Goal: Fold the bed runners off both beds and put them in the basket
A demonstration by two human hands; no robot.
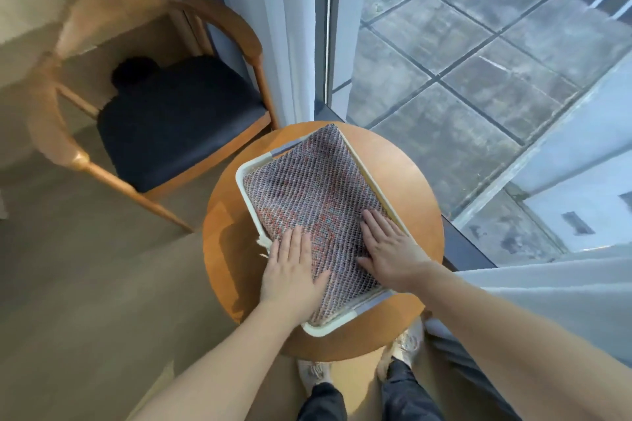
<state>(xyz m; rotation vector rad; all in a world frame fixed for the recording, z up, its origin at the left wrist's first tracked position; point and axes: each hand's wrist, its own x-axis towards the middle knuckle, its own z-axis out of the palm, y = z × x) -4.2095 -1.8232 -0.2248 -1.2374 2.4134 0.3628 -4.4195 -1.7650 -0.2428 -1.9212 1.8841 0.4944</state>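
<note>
A folded woven bed runner [307, 188], grey with red and blue flecks, fills a white rectangular basket [243, 178] that stands on a small round wooden table [420, 195]. My left hand [294, 267] lies flat on the runner's near left corner, fingers straight. My right hand [390, 246] lies flat on its near right part, fingers straight. A bit of pale fringe [263, 244] sticks out over the basket's left rim beside my left hand. What lies under the top fold is hidden.
A wooden armchair [164, 120] with a dark seat stands left of the table. Glass doors [478, 79] with white curtains [290, 27] run behind and to the right. My feet [359, 369] stand under the table's near edge. Beige floor spreads to the left.
</note>
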